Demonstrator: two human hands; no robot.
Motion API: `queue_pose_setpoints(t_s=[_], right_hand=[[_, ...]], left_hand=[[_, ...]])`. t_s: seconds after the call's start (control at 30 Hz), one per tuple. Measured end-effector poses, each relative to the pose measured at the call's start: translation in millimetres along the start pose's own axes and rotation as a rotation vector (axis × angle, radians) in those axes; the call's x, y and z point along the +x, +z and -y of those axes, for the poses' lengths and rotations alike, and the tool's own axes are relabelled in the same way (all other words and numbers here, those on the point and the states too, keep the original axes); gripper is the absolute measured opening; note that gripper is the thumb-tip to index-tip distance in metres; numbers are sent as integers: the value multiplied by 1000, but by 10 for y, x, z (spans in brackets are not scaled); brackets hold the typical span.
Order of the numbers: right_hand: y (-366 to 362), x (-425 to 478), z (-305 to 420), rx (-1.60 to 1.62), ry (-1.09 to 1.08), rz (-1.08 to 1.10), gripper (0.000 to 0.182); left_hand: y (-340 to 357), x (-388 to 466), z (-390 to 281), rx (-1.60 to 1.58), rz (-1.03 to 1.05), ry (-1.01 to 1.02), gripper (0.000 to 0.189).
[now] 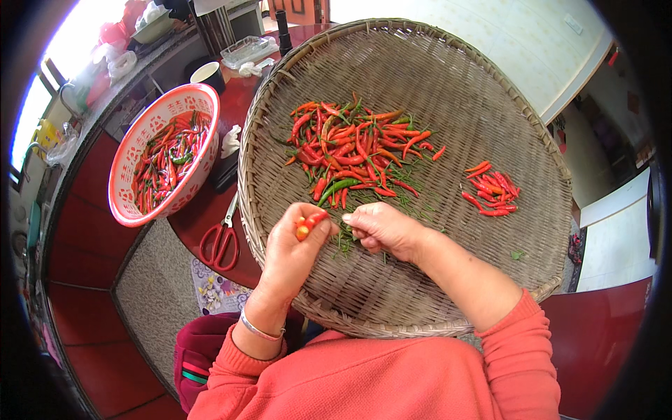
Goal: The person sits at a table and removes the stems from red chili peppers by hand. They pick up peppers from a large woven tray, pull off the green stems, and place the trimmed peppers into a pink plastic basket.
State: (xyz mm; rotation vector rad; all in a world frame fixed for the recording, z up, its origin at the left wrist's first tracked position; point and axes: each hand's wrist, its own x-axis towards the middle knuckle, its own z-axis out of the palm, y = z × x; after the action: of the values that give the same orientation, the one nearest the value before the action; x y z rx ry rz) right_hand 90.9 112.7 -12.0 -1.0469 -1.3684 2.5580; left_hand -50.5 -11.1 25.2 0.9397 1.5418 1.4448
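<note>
Several red chili peppers (311, 223) are gathered in my left hand (294, 247), their pale stemless ends pointing out between thumb and fingers. Just to its right, my right hand (386, 231) has its thumb and fingertips pinched together; I cannot see anything between them. Both hands are over the near part of a round woven bamboo tray (436, 68). Beyond them lies a large pile of red chilies (357, 147) with stems on, one green chili (338, 190) at its near side. Loose green stems (404, 197) are scattered below the pile. A smaller heap of stemless chilies (493, 191) lies to the right.
Left of the tray, a red-and-white basin (121, 178) holds many chilies and leans over the dark red table's (181, 223) edge. Red-handled scissors (220, 241) lie beside the tray. A dark cup (212, 79) and a clear plastic container (249, 51) stand farther back.
</note>
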Motion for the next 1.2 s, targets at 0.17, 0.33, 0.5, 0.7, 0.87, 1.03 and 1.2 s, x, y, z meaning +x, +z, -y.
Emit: queue_pose_setpoints(t_s=[0.17,0.33,0.5,0.7,0.87,1.03,1.2], right_hand=[[-13,250,-68,-1105,-716,-630,23],[-126,451,47,-1420,-779,-729,26],[-154,436,39,-1488,-785,-647,23],[-2,227,130,-931,-505,-362,21],[159,124,221,-333,-471,-106,21],[368,-48,156,-426,-494,68,27],[385,-137,204,-588,-370,-54,31]], left_hand=[[-42,19,-112,-270,-103,-92,11],[-38,14,-114,-257,-157,-60,17],[-51,21,-121,-374,-158,-108,21],[-50,19,-128,-446,-193,-96,14],[-46,37,-94,-416,-220,-66,29],[-43,14,-120,-425,-155,-104,16],[-56,3,-64,-493,-156,-57,10]])
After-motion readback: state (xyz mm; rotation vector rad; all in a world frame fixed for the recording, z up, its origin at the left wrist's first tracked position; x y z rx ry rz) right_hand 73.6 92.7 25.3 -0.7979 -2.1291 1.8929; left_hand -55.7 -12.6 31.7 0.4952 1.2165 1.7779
